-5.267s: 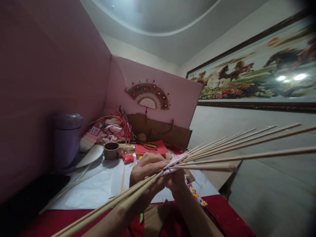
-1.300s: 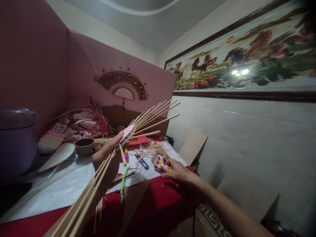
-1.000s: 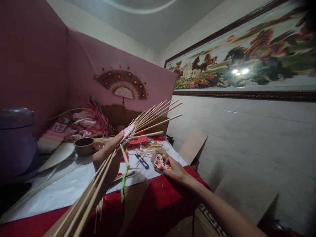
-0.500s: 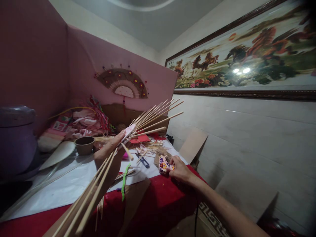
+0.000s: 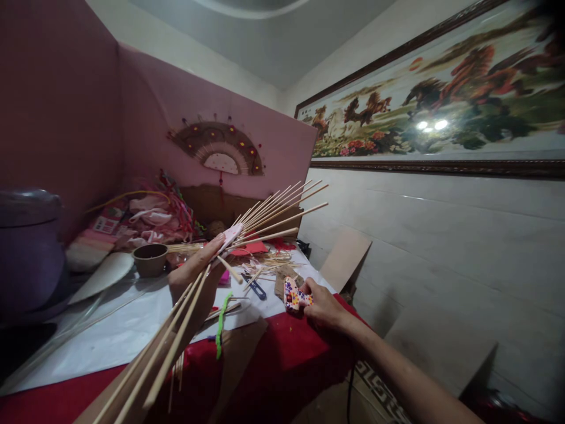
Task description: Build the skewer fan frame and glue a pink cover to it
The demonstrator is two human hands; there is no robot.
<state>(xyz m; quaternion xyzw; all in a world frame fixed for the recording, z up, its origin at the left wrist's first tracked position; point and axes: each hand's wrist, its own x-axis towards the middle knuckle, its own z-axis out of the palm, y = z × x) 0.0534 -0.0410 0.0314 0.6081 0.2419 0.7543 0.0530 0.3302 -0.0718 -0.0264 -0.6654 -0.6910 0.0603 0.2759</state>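
My left hand (image 5: pixel 194 274) is closed around a fan of thin bamboo sticks (image 5: pixel 271 215), raised above the table. A pale pink piece (image 5: pixel 231 234) lies across the sticks where they come together under my fingers. The far ends spread to the upper right, while several long ends run back along my forearm. At the table's right side, my right hand (image 5: pixel 318 299) grips a flower-patterned glue gun (image 5: pixel 295 294). The glue gun is beside a brown cardboard scrap (image 5: pixel 282 280), partly covering it; whether they touch I cannot tell. My palm hides part of the glue gun's handle.
Dark blue scissors (image 5: pixel 256 288), a green fuzzy strip (image 5: pixel 222 327) and loose sticks (image 5: pixel 278 260) lie on the white sheet (image 5: pixel 110 335). A brown pot (image 5: pixel 150 259) stands left, near a purple bin (image 5: pixel 29 253). A finished-looking fan (image 5: pixel 220 147) hangs on the pink panel (image 5: pixel 145 100).
The view has shifted very slightly. The glue gun in my right hand has tilted a little, and the sticks in my left hand have moved slightly. Both grips are the same.
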